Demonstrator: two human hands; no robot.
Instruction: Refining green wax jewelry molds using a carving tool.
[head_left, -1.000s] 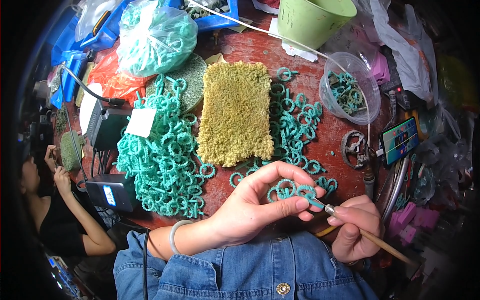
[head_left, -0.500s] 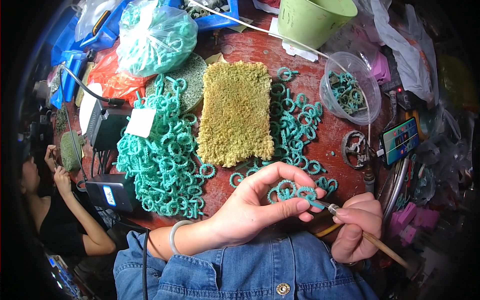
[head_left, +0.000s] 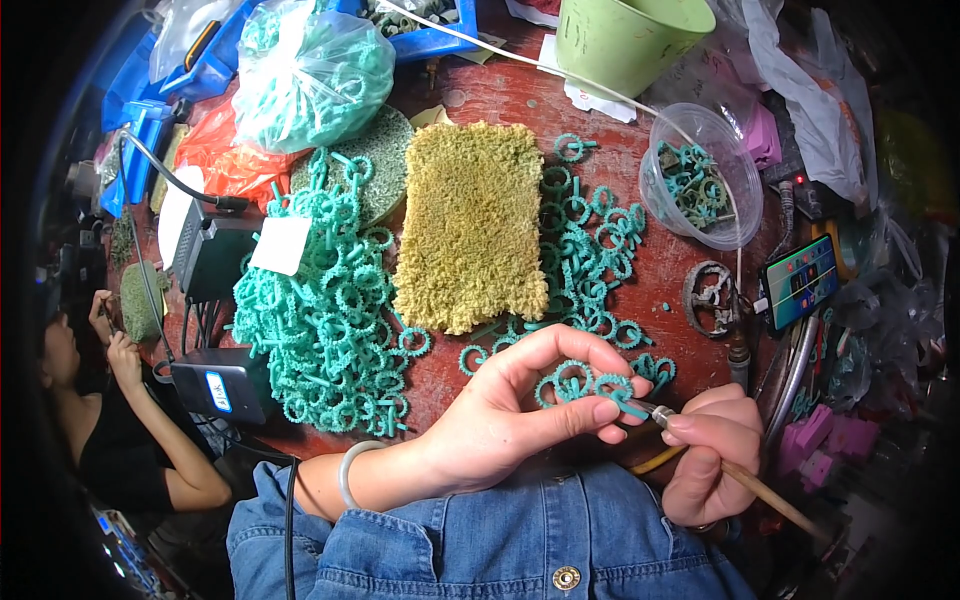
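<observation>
1. The left hand (head_left: 515, 405) is gripping a few teal ring pieces (head_left: 612, 388) between thumb and fingers, in front of the body.
2. The right hand (head_left: 715, 455) is closed around a wooden-handled tool (head_left: 765, 490); its metal end points to the stem of one piece.
3. On the red tabletop (head_left: 655, 325), a yellowish pad (head_left: 470, 225) lies between two teal heaps (head_left: 330, 330).

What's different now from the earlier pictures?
Only a little: the right hand shifted slightly, and the wooden-handled tool it holds slants a bit more steeply. Nothing was picked up or let go. The left hand still holds turquoise ring pieces, and the turquoise pile and yellow fuzzy pad stayed put.
</observation>
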